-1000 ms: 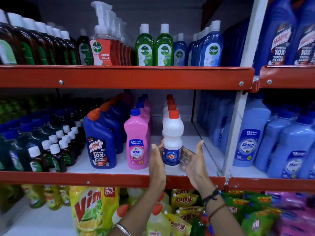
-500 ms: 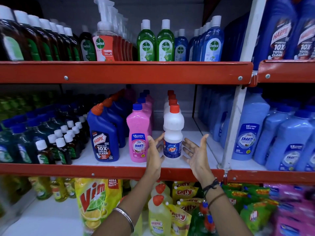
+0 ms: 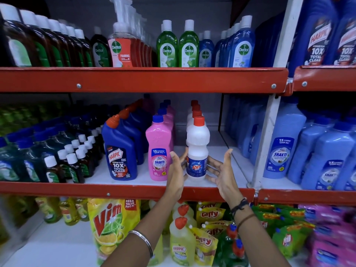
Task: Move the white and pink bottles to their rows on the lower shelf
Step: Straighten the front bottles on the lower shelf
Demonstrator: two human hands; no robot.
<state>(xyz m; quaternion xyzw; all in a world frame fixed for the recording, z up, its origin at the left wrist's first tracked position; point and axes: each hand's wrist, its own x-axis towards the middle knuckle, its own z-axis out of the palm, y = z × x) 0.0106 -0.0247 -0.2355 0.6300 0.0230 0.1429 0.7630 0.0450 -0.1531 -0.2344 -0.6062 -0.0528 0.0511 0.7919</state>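
A white bottle with a red cap [image 3: 197, 149] stands upright at the front of its row on the middle shelf [image 3: 134, 190]. Left of it stands a pink Shakti bottle with a blue cap [image 3: 159, 149], also first in its row. My left hand [image 3: 176, 172] is beside the white bottle's left side, fingers spread, its fingertips close to the label. My right hand [image 3: 223, 173] is open on the bottle's right side, palm facing it, a small gap between. Neither hand grips the bottle.
Blue Harpic bottles [image 3: 120, 151] stand left of the pink row, small dark bottles [image 3: 73, 164] further left. A white upright post [image 3: 264, 143] and light-blue Shakti bottles [image 3: 281, 149] are to the right. Dettol bottles [image 3: 188, 45] fill the upper shelf; Vim and Giffy packs [image 3: 109, 226] lie below.
Both hands stay spread around the white bottle, now a little closer to it. The view has shifted slightly; the bottle stands where it was.
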